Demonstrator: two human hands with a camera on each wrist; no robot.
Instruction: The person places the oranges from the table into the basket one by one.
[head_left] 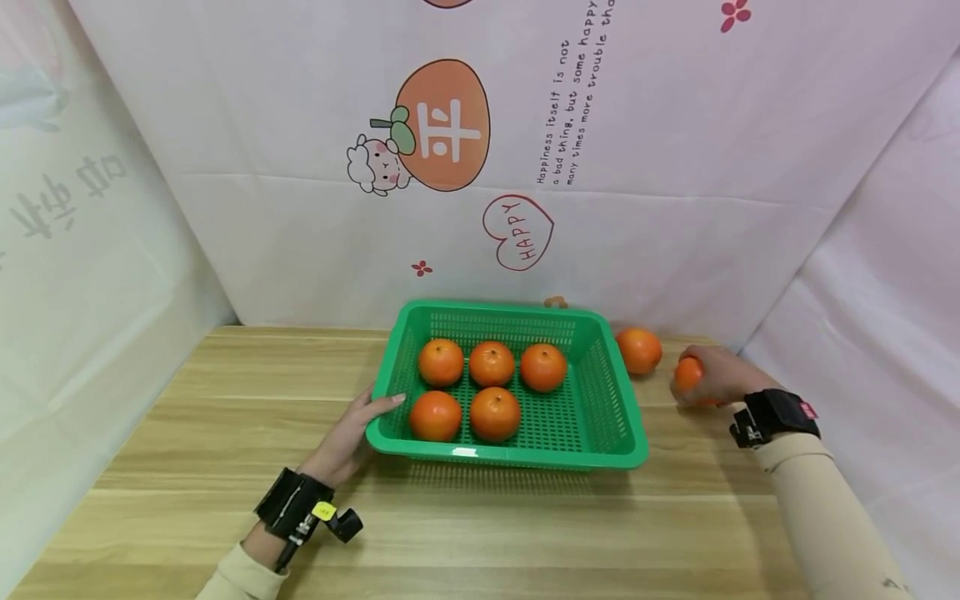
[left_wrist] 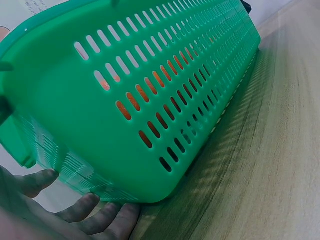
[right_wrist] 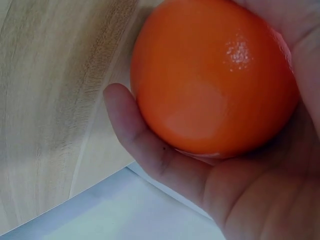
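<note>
A green plastic basket [head_left: 510,457] with slotted walls stands on the table, holding several oranges [head_left: 495,414] in two rows. My left hand [head_left: 348,437] grips its left rim, with the thumb over the edge and the fingers against the outer wall. The left wrist view shows those fingers [left_wrist: 82,207] touching the green side low down. Off to the right of the basket, my right hand [head_left: 716,375] holds another orange [right_wrist: 215,75], its fingers and thumb curled round it. One more orange [head_left: 639,350] sits on the table between the basket and this hand.
The wooden tabletop [head_left: 480,533] runs beneath everything. Behind it hangs a white printed cloth [head_left: 300,250], and pale cloths [head_left: 885,275] close in both sides. The orange beside the basket is close to the table's back edge.
</note>
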